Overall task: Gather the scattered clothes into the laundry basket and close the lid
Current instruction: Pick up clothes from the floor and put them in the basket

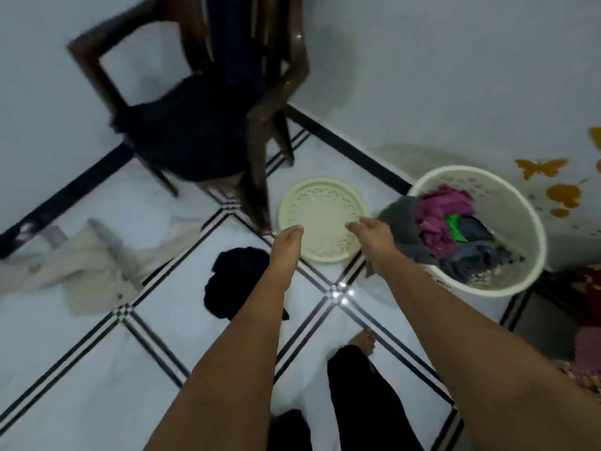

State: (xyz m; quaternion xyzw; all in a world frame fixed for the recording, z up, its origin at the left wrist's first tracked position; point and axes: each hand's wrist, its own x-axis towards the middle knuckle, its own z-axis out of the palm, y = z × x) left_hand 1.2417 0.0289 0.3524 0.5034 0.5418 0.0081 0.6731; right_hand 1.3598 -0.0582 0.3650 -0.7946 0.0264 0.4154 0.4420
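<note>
The cream laundry basket [528, 209] stands by the wall at right, holding purple, green and blue-grey clothes [444, 208]. A grey garment [401, 216] hangs over its near rim. The round cream lid [320, 209] lies flat on the floor left of the basket. My left hand [286, 244] reaches over the lid's near left edge, fingers straight and together, empty. My right hand [374, 234] hovers at the lid's right edge beside the grey garment, fingers extended. A dark garment [232, 281] lies on the floor under my left forearm. A beige shirt [94, 266] lies at far left.
A dark brown chair [260, 151] stands in the corner behind the lid, with dark clothes [192, 131] piled on its seat and back. White walls meet behind it. My legs and a bare foot [362, 343] are at bottom centre. A pink-red mat [588, 349] lies at right.
</note>
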